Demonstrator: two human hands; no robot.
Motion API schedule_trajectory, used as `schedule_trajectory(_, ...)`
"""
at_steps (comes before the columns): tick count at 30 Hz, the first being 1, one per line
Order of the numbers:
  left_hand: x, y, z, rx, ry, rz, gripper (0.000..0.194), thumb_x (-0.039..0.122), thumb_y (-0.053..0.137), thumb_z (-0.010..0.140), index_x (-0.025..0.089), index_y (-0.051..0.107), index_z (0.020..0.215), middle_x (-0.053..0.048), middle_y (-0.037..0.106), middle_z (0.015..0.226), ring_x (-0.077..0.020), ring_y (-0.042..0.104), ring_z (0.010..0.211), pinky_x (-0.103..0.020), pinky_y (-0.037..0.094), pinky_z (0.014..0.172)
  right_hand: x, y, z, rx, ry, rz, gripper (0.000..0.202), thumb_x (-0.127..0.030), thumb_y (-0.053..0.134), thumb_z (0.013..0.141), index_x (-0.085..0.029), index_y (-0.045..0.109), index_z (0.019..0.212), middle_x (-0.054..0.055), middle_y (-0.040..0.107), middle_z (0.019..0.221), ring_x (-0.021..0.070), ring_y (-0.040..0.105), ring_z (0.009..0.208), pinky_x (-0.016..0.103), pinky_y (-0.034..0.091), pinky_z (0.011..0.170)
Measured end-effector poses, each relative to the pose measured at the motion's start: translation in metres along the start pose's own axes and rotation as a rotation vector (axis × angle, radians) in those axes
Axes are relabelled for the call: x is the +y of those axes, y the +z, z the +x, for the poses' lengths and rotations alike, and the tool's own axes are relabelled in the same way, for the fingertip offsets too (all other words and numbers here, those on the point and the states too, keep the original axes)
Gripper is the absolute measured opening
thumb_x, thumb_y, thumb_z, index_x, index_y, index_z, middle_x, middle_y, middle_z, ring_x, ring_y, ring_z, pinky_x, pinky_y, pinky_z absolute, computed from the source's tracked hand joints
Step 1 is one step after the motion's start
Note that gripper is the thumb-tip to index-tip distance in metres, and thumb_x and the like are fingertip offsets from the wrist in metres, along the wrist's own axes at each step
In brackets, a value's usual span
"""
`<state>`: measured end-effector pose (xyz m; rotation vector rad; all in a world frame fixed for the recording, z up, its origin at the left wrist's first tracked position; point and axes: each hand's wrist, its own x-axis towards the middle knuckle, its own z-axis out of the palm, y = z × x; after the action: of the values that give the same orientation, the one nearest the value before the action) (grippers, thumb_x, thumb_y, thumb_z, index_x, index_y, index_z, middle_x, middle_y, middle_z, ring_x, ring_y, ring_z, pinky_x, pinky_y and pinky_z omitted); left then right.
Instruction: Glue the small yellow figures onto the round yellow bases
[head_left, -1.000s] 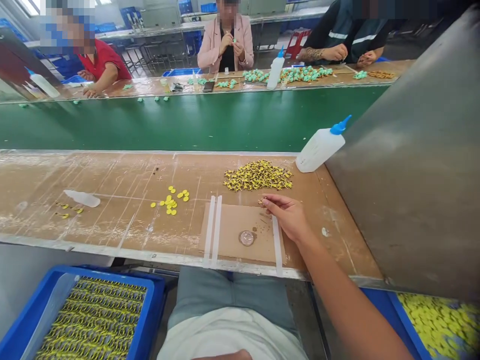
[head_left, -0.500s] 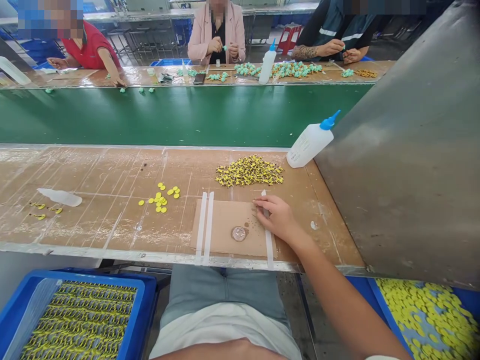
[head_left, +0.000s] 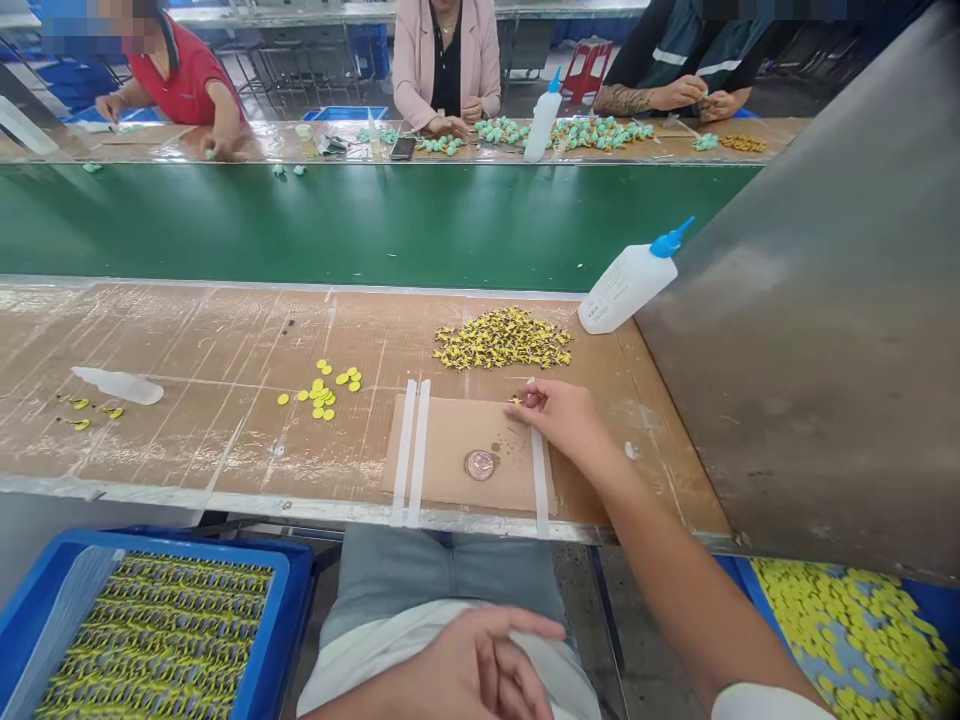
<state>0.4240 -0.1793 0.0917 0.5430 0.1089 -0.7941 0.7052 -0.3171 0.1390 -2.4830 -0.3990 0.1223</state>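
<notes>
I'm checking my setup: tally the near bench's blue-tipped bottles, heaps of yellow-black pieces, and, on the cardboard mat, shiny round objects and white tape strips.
Blue-tipped bottles: 1
Heaps of yellow-black pieces: 1
Shiny round objects: 1
White tape strips: 3
Total: 6

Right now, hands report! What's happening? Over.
Right hand pinching small yellow piece. Left hand over lap, looks empty. Round disc on cardboard sheet; nothing seen blocking.

A grey metal panel (head_left: pixel 832 300) rises at three o'clock; a long, flat green belt (head_left: pixel 420 225) gleams at twelve, a red plastic stool (head_left: pixel 587 72) beyond at one.
</notes>
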Motion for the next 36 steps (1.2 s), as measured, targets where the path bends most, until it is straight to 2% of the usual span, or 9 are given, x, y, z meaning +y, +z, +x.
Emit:
schedule_trajectory(3, 0.017, 0.000, -0.002, 0.124, 0.228, -0.117, 0.089, 0.011, 0.099, 0.047, 0.025, 0.066, 0.128, -0.003, 0.076, 0.080, -0.0241, 0.078, 0.075, -0.020, 0.057, 0.055, -0.006, -0.003, 0.008, -0.081, 0.006, -0.017, 0.020, -0.034, 0.085, 0.073, -0.019, 0.077, 0.083, 0.002, 0.074, 0.073, 0.0208, 0.069, 0.068, 0.029, 0.050, 0.065)
schedule_trajectory(7, 0.048, 0.001, -0.006, 0.209, 0.401, -0.205, 0.071, 0.019, 0.097, 0.058, 0.021, 0.069, 0.123, -0.002, 0.077, 0.084, -0.0190, 0.078, 0.075, -0.014, 0.053, 0.051, -0.005, -0.003, 0.018, -0.145, -0.018, -0.021, 0.013, -0.028, 0.085, 0.072, -0.020, 0.078, 0.079, 0.000, 0.073, 0.067, 0.0185, 0.068, 0.063, 0.027, 0.050, 0.063)
schedule_trajectory(10, 0.058, 0.002, -0.009, 0.260, 0.426, -0.233, 0.066, 0.024, 0.096, 0.060, 0.020, 0.071, 0.121, -0.002, 0.077, 0.086, -0.0148, 0.077, 0.073, -0.013, 0.055, 0.055, 0.001, 0.001, 0.020, -0.112, -0.056, -0.042, 0.012, -0.030, 0.082, 0.076, -0.021, 0.080, 0.085, 0.001, 0.075, 0.073, 0.0197, 0.068, 0.065, 0.029, 0.051, 0.065)
schedule_trajectory(17, 0.057, 0.001, -0.008, 0.331, 0.439, -0.214, 0.058, 0.028, 0.095, 0.063, 0.022, 0.074, 0.116, -0.001, 0.078, 0.088, -0.0146, 0.076, 0.070, -0.014, 0.055, 0.051, 0.014, 0.005, 0.016, -0.018, -0.182, -0.168, 0.025, -0.032, 0.074, 0.087, -0.020, 0.079, 0.108, 0.008, 0.072, 0.093, 0.0254, 0.067, 0.083, 0.035, 0.052, 0.078)
schedule_trajectory(23, 0.062, 0.005, -0.004, 0.430, 0.435, -0.165, 0.036, 0.024, 0.096, 0.062, 0.023, 0.079, 0.093, -0.002, 0.078, 0.086, -0.0124, 0.075, 0.069, -0.013, 0.054, 0.055, -0.005, 0.000, 0.017, -0.130, -0.253, -0.252, 0.011, -0.018, 0.067, 0.089, -0.017, 0.077, 0.084, 0.012, 0.070, 0.087, 0.0267, 0.066, 0.081, 0.034, 0.049, 0.075)
schedule_trajectory(29, 0.067, 0.004, -0.006, 0.500, 0.491, -0.138, 0.028, 0.021, 0.095, 0.063, 0.021, 0.081, 0.088, -0.004, 0.079, 0.089, -0.0132, 0.075, 0.072, -0.014, 0.055, 0.055, -0.011, -0.004, 0.031, -0.144, -0.202, -0.103, 0.024, -0.001, 0.069, 0.072, -0.018, 0.064, 0.056, 0.011, 0.068, 0.071, 0.0279, 0.068, 0.079, 0.036, 0.050, 0.078)
schedule_trajectory(32, 0.072, 0.004, -0.008, 0.554, 0.509, -0.141, 0.026, 0.021, 0.094, 0.064, 0.019, 0.081, 0.087, -0.005, 0.079, 0.092, -0.0127, 0.075, 0.073, -0.013, 0.057, 0.057, -0.008, -0.010, 0.031, -0.135, -0.161, 0.095, 0.020, -0.010, 0.077, 0.068, -0.020, 0.065, 0.056, 0.006, 0.069, 0.064, 0.0260, 0.070, 0.075, 0.036, 0.055, 0.078)
schedule_trajectory(34, 0.078, 0.004, -0.009, 0.589, 0.522, -0.142, 0.026, 0.022, 0.094, 0.065, 0.018, 0.081, 0.087, -0.006, 0.079, 0.094, -0.0121, 0.075, 0.073, -0.013, 0.058, 0.060, -0.007, -0.011, 0.023, -0.124, -0.126, 0.283, 0.013, -0.028, 0.081, 0.073, -0.019, 0.072, 0.070, 0.004, 0.072, 0.068, 0.0245, 0.071, 0.070, 0.036, 0.059, 0.072)
schedule_trajectory(36, 0.085, 0.003, -0.010, 0.618, 0.552, -0.142, 0.028, 0.022, 0.094, 0.064, 0.017, 0.081, 0.088, -0.007, 0.080, 0.095, -0.0119, 0.075, 0.073, -0.014, 0.060, 0.064, -0.007, -0.007, 0.008, -0.094, -0.083, 0.490, 0.032, -0.048, 0.079, 0.077, -0.018, 0.074, 0.085, 0.006, 0.075, 0.075, 0.0246, 0.074, 0.069, 0.036, 0.063, 0.065)
